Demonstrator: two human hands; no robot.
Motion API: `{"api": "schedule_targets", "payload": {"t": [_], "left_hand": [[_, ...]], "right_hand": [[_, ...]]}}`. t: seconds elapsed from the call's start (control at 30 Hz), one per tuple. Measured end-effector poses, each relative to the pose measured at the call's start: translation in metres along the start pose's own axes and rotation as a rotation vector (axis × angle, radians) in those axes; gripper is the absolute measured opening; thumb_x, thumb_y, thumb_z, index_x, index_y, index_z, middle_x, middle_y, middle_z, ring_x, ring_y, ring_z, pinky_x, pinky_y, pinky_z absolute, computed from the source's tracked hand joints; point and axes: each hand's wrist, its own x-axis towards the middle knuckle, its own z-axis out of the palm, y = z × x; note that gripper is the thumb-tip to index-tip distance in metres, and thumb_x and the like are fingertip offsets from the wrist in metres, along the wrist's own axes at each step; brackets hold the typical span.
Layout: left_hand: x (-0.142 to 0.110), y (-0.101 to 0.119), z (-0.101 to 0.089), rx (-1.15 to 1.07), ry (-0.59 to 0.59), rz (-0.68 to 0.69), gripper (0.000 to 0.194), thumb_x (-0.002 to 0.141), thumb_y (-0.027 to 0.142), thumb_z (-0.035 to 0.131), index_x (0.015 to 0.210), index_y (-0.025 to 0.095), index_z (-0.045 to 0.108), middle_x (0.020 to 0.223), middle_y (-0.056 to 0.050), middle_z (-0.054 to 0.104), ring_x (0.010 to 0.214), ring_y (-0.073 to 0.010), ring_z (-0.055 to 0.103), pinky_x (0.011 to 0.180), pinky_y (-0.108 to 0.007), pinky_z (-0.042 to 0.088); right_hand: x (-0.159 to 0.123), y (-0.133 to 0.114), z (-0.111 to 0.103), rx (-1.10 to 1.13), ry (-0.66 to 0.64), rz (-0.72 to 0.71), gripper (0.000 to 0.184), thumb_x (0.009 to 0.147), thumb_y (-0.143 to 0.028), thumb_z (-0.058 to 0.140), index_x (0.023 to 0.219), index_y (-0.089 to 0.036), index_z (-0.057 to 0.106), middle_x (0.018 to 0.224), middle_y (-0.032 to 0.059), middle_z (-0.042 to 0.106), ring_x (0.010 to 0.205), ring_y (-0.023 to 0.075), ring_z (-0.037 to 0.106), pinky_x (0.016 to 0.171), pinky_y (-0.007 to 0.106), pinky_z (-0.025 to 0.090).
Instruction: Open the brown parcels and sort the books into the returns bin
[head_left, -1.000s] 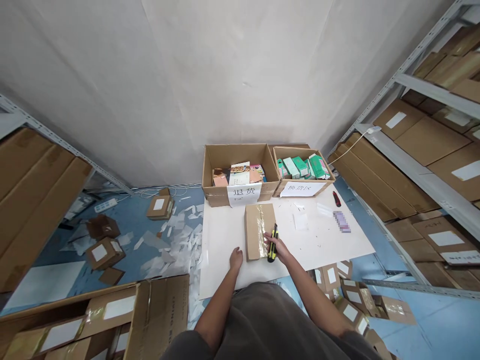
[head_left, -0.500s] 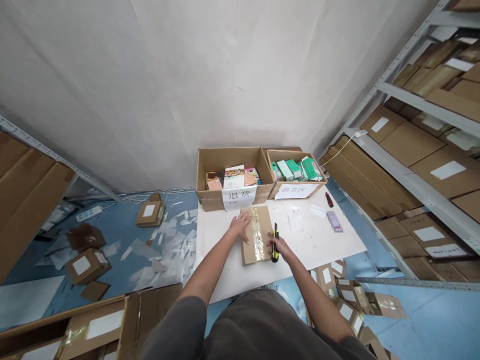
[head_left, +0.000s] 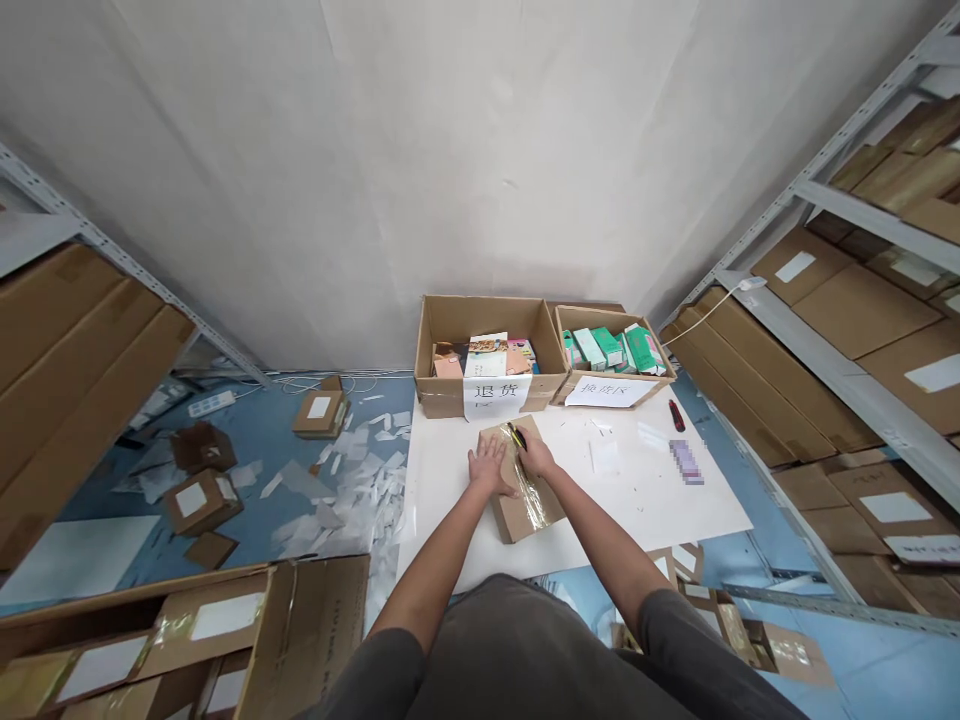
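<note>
A flat cardboard parcel [head_left: 526, 505] sealed with clear tape lies on the white board [head_left: 450, 490] in front of me. My left hand [head_left: 487, 467] lies flat on the parcel's left part, fingers spread. My right hand [head_left: 534, 458] is closed round a yellow-and-black utility knife [head_left: 516, 435], whose tip rests on the parcel's far end at the tape line.
Behind the parcel stand two open labelled cartons [head_left: 491, 350], one with mixed boxes, one with green boxes [head_left: 611, 345]. A red knife [head_left: 677, 415] lies on the board's right side. Small parcels [head_left: 199, 500] and paper scraps litter the blue floor on the left. Shelves of cartons flank both sides.
The parcel has turned slightly. My right hand has carried the knife from beside the parcel's right edge onto its far end. My left hand has slid back to the parcel's left part.
</note>
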Motion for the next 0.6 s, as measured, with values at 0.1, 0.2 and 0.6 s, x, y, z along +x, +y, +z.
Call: {"api": "schedule_targets", "payload": {"t": [0.1, 0.2, 0.6], "left_hand": [[0.002, 0.001, 0.002, -0.009, -0.009, -0.01, 0.143, 0.041, 0.077, 0.085, 0.164, 0.033, 0.028, 0.175, -0.007, 0.002, 0.157, -0.0427, -0.02, 0.123, -0.071, 0.001], [0.004, -0.001, 0.004, -0.012, -0.01, 0.005, 0.143, 0.041, 0.074, 0.087, 0.164, 0.032, 0.027, 0.175, -0.007, 0.002, 0.156, -0.0438, -0.021, 0.122, -0.073, 0.005], [0.008, -0.01, -0.007, 0.054, -0.113, 0.05, 0.151, 0.039, 0.051, 0.098, 0.166, 0.027, 0.02, 0.174, -0.014, -0.001, 0.156, -0.0475, -0.017, 0.12, -0.073, 0.016]], "right_hand": [[0.009, -0.004, 0.013, -0.029, -0.021, 0.031, 0.066, 0.092, -0.019, 0.057, 0.157, -0.025, 0.043, 0.134, 0.0088, 0.068, 0.125, 0.0284, 0.061, 0.112, 0.04, 0.04], [0.008, -0.002, 0.024, 0.008, 0.019, 0.076, 0.067, 0.093, -0.02, 0.056, 0.158, -0.026, 0.041, 0.132, 0.0089, 0.069, 0.124, 0.028, 0.061, 0.113, 0.04, 0.039], [0.007, -0.004, 0.022, 0.003, -0.018, 0.057, 0.067, 0.09, -0.019, 0.061, 0.154, -0.025, 0.046, 0.131, 0.0111, 0.069, 0.123, 0.0291, 0.062, 0.112, 0.04, 0.04]]}}
